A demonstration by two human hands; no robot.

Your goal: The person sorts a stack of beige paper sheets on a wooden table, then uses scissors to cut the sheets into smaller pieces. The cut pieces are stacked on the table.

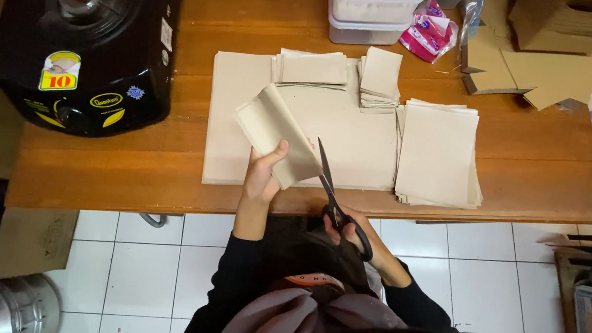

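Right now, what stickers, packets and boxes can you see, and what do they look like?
Sticker: on the black stove, left; yellow, red and white.
Oval sticker: stove's front; black and yellow.
Packet: table's back; crinkled, pink and white.
Plastic tubs: beside the packet; stacked, clear with a white lid.

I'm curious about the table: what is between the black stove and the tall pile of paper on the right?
In the head view, between the black stove and the paper pile lie bare wood, then a big flat tan sheet, with the left hand holding a folded paper bundle above it.

Likely home kitchen: gas stove [87, 28], food tubs [372, 6], tiled floor [493, 281].
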